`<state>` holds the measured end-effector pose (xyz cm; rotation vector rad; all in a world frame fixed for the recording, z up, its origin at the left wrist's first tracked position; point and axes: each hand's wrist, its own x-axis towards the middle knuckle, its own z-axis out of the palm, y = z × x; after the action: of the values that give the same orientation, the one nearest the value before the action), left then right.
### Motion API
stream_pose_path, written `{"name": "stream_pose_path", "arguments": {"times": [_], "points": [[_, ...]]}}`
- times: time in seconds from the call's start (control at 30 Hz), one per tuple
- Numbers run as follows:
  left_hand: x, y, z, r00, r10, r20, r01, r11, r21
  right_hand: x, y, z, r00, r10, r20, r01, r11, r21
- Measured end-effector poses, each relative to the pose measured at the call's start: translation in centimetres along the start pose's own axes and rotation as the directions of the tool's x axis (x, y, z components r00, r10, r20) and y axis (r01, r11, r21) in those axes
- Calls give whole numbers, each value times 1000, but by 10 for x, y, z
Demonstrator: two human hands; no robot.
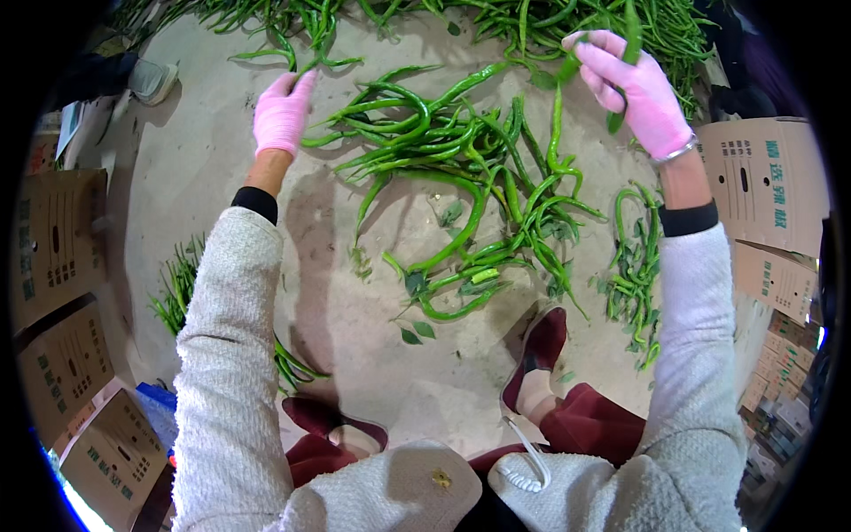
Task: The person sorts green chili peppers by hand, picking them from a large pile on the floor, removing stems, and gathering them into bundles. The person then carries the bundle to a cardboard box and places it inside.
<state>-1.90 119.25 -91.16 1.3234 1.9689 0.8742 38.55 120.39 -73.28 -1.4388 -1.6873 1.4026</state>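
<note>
Pink knit gloves cover both hands. My left hand is at the upper left, its fingertips at long green chili peppers on the floor; whether it grips one cannot be told. My right hand, at the upper right with a bangle at the wrist, is closed on a green chili pepper, slightly blurred, with more green pieces between the fingers. Between and below the hands a loose pile of long green chili peppers lies on the concrete floor, with several leaves among them.
A large heap of chili peppers spans the top edge. Smaller piles lie at the right and left. Printed cardboard boxes stand on the right, others on the left. Another person's shoe is at upper left.
</note>
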Motion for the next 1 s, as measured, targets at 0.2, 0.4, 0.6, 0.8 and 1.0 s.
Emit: {"name": "stream_pose_path", "arguments": {"times": [0.2,0.4,0.6,0.8,1.0], "points": [[2,45,58,965,251,78,-263,931,254,67,47,-13,975,157,-157,-124,972,200],[31,30,54,990,20,142,-50,975,215,167,150,11,854,520,-21,-519,854,42],[36,44,85,952,-188,241,81,915,395,200,191,55,721,631,-285,-634,768,97],[36,57,134,933,-327,151,254,895,366,158,158,40,934,296,-201,-226,923,310],[39,12,74,925,-152,349,232,952,-200,81,76,-73,893,-51,-447,256,874,412]]}}
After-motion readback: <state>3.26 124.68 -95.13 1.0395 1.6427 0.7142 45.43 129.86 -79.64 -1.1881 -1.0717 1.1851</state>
